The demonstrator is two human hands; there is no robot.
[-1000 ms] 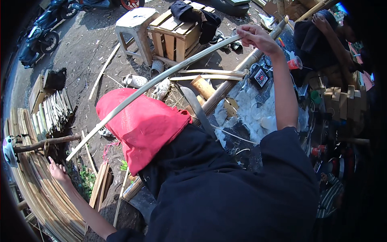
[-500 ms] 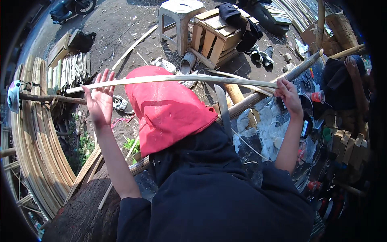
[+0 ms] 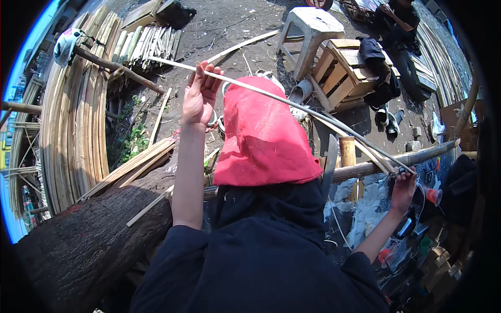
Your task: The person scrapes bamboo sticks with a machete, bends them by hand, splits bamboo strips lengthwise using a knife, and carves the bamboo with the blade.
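A long, thin bamboo strip slants down from upper left to lower right above a red cloth on my lap. My left hand, palm turned up, holds it near its far left end between thumb and curled fingers. My right hand pinches the strip's right end, low over the cluttered surface at the right. Beside the red cloth, closer to my right hand, a broad machete-like blade stands upright; its handle is hidden.
Tall bundles of bamboo slats stand left of a dark log. A bamboo pole crosses at right, near a red cup. Farther off are a white stool, a wooden crate and another person.
The strip has gone from nearly level to slanting down rightward. My left fingers have curled from outstretched to around it, and my right hand has moved lower. The whole view has shifted.
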